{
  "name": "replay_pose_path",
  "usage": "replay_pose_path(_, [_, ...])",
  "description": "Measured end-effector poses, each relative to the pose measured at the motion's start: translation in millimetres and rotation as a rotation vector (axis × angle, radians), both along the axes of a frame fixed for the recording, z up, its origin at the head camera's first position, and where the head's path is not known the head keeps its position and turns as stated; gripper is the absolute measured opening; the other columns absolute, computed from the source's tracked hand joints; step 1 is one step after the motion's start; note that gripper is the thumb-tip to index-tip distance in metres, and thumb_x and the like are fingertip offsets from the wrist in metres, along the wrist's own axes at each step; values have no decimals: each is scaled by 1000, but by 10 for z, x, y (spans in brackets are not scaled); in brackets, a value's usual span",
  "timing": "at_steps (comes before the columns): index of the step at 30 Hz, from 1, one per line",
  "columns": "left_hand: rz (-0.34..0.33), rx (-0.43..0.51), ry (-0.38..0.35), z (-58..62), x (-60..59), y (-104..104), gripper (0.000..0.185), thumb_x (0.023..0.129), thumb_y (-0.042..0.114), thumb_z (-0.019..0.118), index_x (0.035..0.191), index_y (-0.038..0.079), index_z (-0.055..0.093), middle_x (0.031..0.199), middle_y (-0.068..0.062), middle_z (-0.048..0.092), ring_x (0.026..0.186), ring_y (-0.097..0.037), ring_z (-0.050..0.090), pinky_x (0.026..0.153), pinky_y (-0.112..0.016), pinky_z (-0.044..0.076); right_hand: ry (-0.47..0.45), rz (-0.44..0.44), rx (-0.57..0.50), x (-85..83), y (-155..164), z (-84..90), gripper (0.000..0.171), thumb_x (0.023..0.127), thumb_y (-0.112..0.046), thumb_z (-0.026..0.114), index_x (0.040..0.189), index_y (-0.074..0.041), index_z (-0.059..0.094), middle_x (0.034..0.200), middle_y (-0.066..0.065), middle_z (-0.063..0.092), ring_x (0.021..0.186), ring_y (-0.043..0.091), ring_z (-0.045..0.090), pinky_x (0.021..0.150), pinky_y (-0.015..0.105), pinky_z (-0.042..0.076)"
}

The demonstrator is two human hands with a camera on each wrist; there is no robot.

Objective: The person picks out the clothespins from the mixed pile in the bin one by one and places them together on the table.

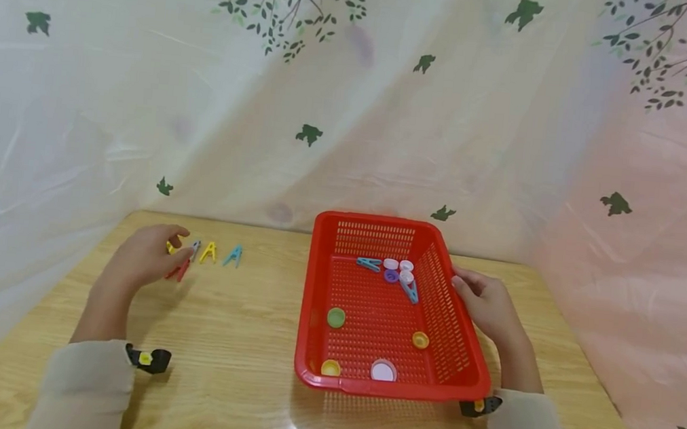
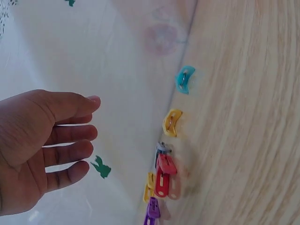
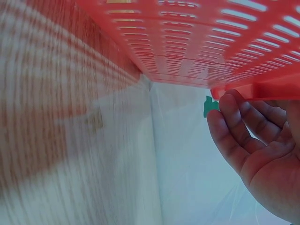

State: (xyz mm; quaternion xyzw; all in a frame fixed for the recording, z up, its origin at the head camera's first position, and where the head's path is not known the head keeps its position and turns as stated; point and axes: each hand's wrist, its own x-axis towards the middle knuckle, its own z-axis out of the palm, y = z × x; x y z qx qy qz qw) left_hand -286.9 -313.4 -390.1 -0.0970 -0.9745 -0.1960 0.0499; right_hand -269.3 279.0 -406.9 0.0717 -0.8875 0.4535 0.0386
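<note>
The basket [image 1: 389, 388] stood on the table [image 1: 241, 328], and everything else lay inside it or to its left. The right hand [image 1: 487, 305] gripped its right rim, thumb on top and fingers clamped beneath the edge. Well to the basket's left, the left hand [image 1: 150, 252] hung near a row of pegs, its fingers loosely bent, slightly apart and holding nothing.

Of that row, the blue peg [image 1: 233, 256] was nearest the basket, then a yellow peg [image 1: 209, 252], a grey peg [image 1: 195, 249] and a red peg [image 1: 182, 270]. A second yellow peg [image 2: 149, 186] and a purple peg [image 2: 152, 209] lay farthest from the basket.

Inside the basket, towards its far end, two more blue pegs [image 1: 368, 264] lay by three small white caps [image 1: 391, 263] and a purple cap [image 1: 390, 276]. A green cap [image 1: 336, 318] sat near its left wall, an orange cap [image 1: 420, 340] near its right, and a yellow cap [image 1: 331, 368] and large white cap [image 1: 383, 371] at its near end.
</note>
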Motion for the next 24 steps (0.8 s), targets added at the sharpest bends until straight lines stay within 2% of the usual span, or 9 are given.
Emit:
replay_pose_path(7, [-62, -29, 63, 111, -64, 178, 46, 102, 29, 62, 133, -5, 59, 115, -25, 68, 97, -40, 67, 84, -59, 52, -8, -1, -5, -8, -5, -9, 51, 106, -34, 55, 149, -6, 52, 123, 24, 68, 85, 26, 72, 72, 34, 62])
replay_pose_path(14, [-177, -107, 135, 340, -228, 425, 39, 102, 22, 62, 130, -5, 61, 113, -23, 68, 100, -39, 66, 87, -57, 52, -15, -13, -3, -10, -1, 2, 52, 107, -35, 54, 150, -6, 52, 124, 24, 68, 86, 25, 72, 72, 34, 62])
replay_pose_path(21, [-291, -248, 192, 534, -410, 816, 34, 100, 22, 65, 126, 1, 65, 107, -14, 69, 94, -31, 68, 82, -51, 56, 18, 1, 9, -23, 2, -15, 50, 107, -32, 55, 148, -5, 53, 123, 24, 68, 85, 26, 72, 72, 33, 62])
replay_pose_path(24, [-346, -273, 220, 586, -494, 1032, 32, 100, 23, 66, 124, 3, 66, 106, -12, 69, 92, -29, 68, 80, -48, 57, 18, -2, 9, -12, 7, -17, 50, 107, -31, 55, 148, -4, 53, 123, 24, 68, 85, 26, 72, 72, 33, 62])
